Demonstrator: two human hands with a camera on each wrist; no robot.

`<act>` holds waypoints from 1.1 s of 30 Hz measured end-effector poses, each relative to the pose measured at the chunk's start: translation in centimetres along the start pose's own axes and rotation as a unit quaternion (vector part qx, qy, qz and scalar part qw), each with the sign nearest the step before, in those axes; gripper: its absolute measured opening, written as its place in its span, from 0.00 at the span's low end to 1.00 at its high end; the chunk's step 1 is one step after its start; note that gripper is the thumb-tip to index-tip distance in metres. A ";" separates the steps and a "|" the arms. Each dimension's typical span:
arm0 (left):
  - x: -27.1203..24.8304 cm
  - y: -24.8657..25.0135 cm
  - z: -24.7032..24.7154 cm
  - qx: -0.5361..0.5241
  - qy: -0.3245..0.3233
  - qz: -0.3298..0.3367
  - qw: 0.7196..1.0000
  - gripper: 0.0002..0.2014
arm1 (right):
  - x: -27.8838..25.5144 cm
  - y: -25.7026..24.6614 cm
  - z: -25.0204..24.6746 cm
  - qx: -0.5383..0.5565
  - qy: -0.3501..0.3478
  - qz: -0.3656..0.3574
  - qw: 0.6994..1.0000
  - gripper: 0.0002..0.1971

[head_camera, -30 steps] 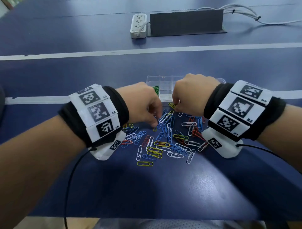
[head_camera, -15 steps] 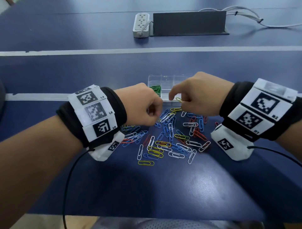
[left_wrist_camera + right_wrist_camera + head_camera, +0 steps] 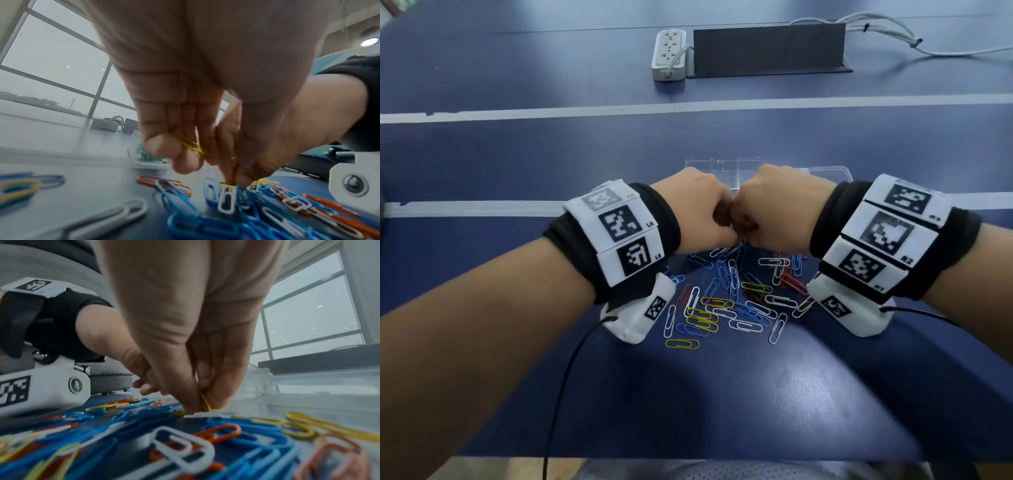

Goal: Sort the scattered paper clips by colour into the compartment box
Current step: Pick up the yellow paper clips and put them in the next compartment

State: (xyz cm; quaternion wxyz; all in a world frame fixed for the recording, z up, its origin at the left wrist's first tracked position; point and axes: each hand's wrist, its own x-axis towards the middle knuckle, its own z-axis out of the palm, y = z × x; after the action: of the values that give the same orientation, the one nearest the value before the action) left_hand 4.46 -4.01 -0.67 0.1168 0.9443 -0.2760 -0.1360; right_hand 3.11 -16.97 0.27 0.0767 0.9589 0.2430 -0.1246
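A pile of blue, white, red and yellow paper clips (image 3: 732, 301) lies on the blue table, with the clear compartment box (image 3: 722, 168) just beyond it. Green clips (image 3: 144, 154) sit in one end compartment. My left hand (image 3: 722, 233) and right hand (image 3: 750, 236) meet knuckle to knuckle over the pile's far edge. The left hand (image 3: 230, 178) keeps yellow clips (image 3: 193, 146) tucked under its curled fingers while thumb and forefinger reach into the pile. The right hand (image 3: 202, 408) pinches a yellow clip (image 3: 205, 402) at the table surface. The hands hide most of the box.
A white power strip (image 3: 668, 54), a black stand (image 3: 767, 51) and white cables (image 3: 893, 37) lie at the far side. One yellow clip (image 3: 682, 343) lies apart on the near side of the pile. The table's front edge (image 3: 722, 459) runs close to my body.
The right hand, raised with a yellow clip half a second ago, has come down and left to the pile. The left hand has shifted right until both hands touch.
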 end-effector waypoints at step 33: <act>0.6 0.4 0.2 0.040 -0.002 -0.006 0.999 0.06 | -2.3 4.1 0.8 0.140 -0.007 0.098 0.985 0.10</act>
State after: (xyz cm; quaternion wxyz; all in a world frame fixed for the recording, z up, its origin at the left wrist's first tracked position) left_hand 4.72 -4.66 -0.84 0.0775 0.9497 -0.2756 -0.1271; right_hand 2.94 -21.69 0.54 -0.0447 0.9785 0.1274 -0.1558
